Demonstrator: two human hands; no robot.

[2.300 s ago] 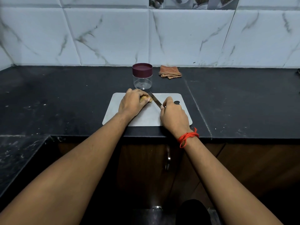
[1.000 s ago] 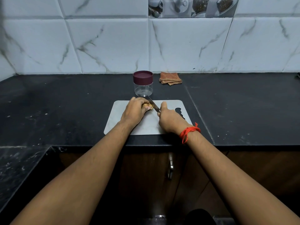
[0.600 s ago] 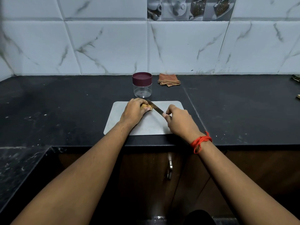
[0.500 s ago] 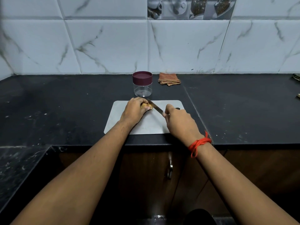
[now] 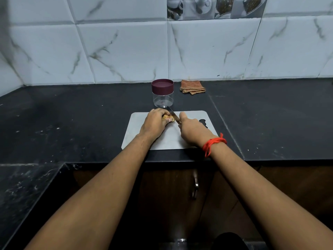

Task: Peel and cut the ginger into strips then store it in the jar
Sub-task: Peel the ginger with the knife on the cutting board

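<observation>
- Head view: your left hand [image 5: 155, 123] lies on the far half of the pale grey, round-cornered rectangular cutting board [image 5: 167, 139]. Its fingers are curled over a knobbly tan piece of ginger [image 5: 167, 117] and pin it to the board.
- Only the right end of the ginger shows past your fingertips, so you cannot tell how much of it has been peeled.
- Your right hand [image 5: 193, 130] is clenched round the handle of a slim steel-bladed knife [image 5: 173, 115]. The handle is hidden inside your fist.
- The blade slants up and to the left from that fist. It lies against the exposed end of the ginger, and its tip points toward the jar.
- A loose red thread [image 5: 213, 142] is tied round your right wrist, with its ends hanging down.
- The small clear plastic jar [image 5: 162, 98] stands upright on the counter just beyond the board's far edge. Its dark maroon round lid [image 5: 162, 86] is on, and nothing can be seen inside it.
- A folded orange-brown checked cloth [image 5: 192, 86] lies to the right of the jar, close to the wall and apart from the board.
- The board rests on a black speckled stone counter [image 5: 72, 120], near its front edge. A dark cut-out hole in the board shows just beyond your right hand.
- White marble-patterned wall tiles [image 5: 126, 51] rise behind the counter.
- Below the counter's front edge, a metal cabinet handle [image 5: 195, 184] shows between your forearms.
</observation>
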